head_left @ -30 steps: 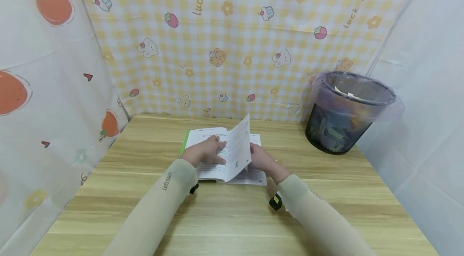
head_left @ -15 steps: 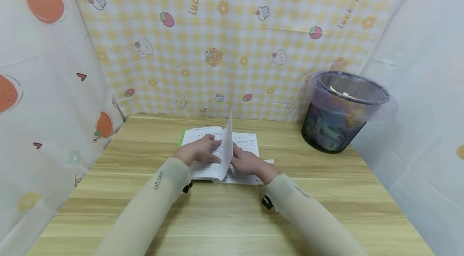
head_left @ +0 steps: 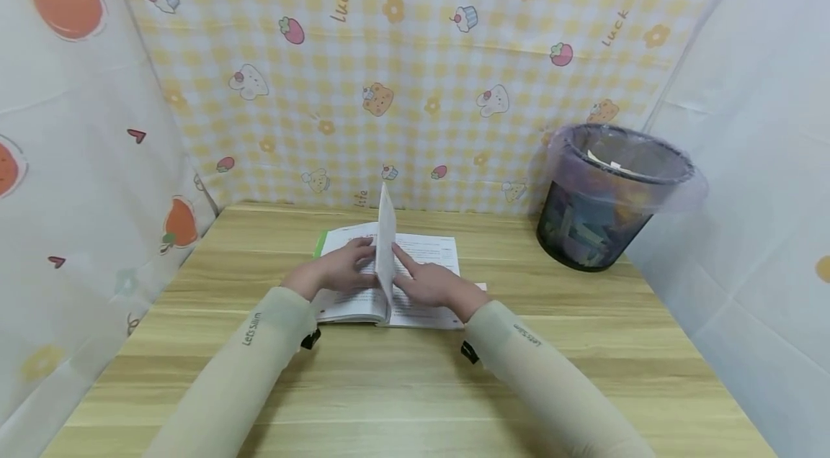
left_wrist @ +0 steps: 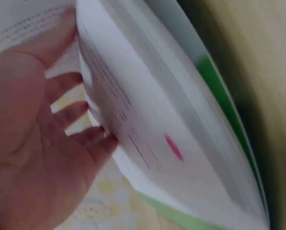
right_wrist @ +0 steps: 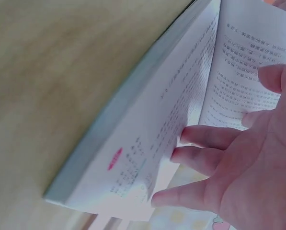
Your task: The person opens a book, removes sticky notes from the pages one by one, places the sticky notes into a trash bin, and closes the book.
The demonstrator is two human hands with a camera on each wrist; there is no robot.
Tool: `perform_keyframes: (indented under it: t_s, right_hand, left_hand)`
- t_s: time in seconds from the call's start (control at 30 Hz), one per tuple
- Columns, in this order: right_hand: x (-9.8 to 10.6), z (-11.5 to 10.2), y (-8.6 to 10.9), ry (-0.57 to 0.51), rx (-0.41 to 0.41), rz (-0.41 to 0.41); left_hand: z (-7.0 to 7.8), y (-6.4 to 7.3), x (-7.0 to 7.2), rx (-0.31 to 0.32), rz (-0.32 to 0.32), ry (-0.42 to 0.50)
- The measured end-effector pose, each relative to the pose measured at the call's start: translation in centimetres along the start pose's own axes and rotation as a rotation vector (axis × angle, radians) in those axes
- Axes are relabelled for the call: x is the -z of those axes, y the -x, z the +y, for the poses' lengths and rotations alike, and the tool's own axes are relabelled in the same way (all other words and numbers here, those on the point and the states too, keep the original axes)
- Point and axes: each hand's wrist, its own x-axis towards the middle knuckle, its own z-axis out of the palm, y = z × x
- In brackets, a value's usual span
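An open book (head_left: 428, 248) with a green cover edge lies on the table, and one of its pages (head_left: 385, 245) stands nearly upright in the middle. My left hand (head_left: 344, 267) rests over the left-hand pages, its fingertips by the raised page. In the left wrist view, the left fingers (left_wrist: 66, 117) lie fairly straight against the printed paper, thumb apart. On the other side, my right hand (head_left: 429, 286) reaches over the right-hand pages with fingers extended. The right wrist view has its fingers (right_wrist: 198, 158) spread and touching the paper, curled round nothing.
A dark bin (head_left: 586, 227) with a purple liner and some papers inside stands at the table's back right. A pale strip (head_left: 481, 286) sticks out past the book's right side. A yellow checked curtain (head_left: 421, 148) hangs behind the wooden table (head_left: 389, 393).
The loose page has swung from leaning right to nearly upright. My right hand followed it leftward, then its fingers spread out. My left hand shifted slightly left.
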Motion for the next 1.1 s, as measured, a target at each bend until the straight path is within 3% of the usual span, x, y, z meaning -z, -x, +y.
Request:
perform_keyframes:
  t_s: [0.1, 0.2, 0.4, 0.53, 0.63, 0.7, 0.77, 0.83, 0.9, 1.0, 1.1]
  right_hand:
    - [0.1, -0.2, -0.1, 0.032, -0.008, -0.016]
    - [0.3, -0.8, -0.2, 0.068, -0.020, -0.032]
    - [0.2, -1.8, -0.5, 0.117, -0.039, -0.041]
    - [0.0, -2.4, -0.7, 0.153, -0.055, -0.030]
    - [-0.2, -2.6, -0.9, 0.171, -0.071, -0.018]
    - [-0.3, -2.7, -1.1, 0.188, -0.074, -0.011]
    - [-0.3, -2.8, -1.3, 0.209, -0.077, -0.003]
    - [-0.4, -2.7, -1.4, 0.231, -0.076, 0.003]
    - [-0.4, -2.7, -1.4, 0.249, -0.076, 0.010]
    - [-0.5, -2.7, -1.3, 0.262, -0.072, 0.026]
    - [-0.6, -2.6, -1.2, 0.267, -0.058, 0.048]
  left_hand:
    - [-1.1, 0.8, 0.7, -0.065, 0.045, 0.069]
    - [-2.3, 2.0, 1.7, -0.081, 0.074, 0.125]
    - [-4.5, 3.6, 2.4, 0.110, 0.044, 0.120]
    - [-4.8, 4.0, 2.8, 0.155, 0.046, 0.107]
    - [-4.2, 4.0, 3.4, 0.117, 0.091, 0.066]
    - [-3.6, 3.8, 3.7, 0.083, 0.156, 0.051]
    - [-2.4, 3.4, 3.9, 0.061, 0.220, 0.049]
    - [-0.9, 2.9, 3.9, 0.028, 0.244, 0.040]
    - [0.8, 2.3, 3.4, -0.007, 0.212, 0.000]
    - [2.9, 1.1, 2.3, -0.068, 0.097, -0.067]
    - [4.0, 0.1, 1.3, -0.069, -0.012, -0.101]
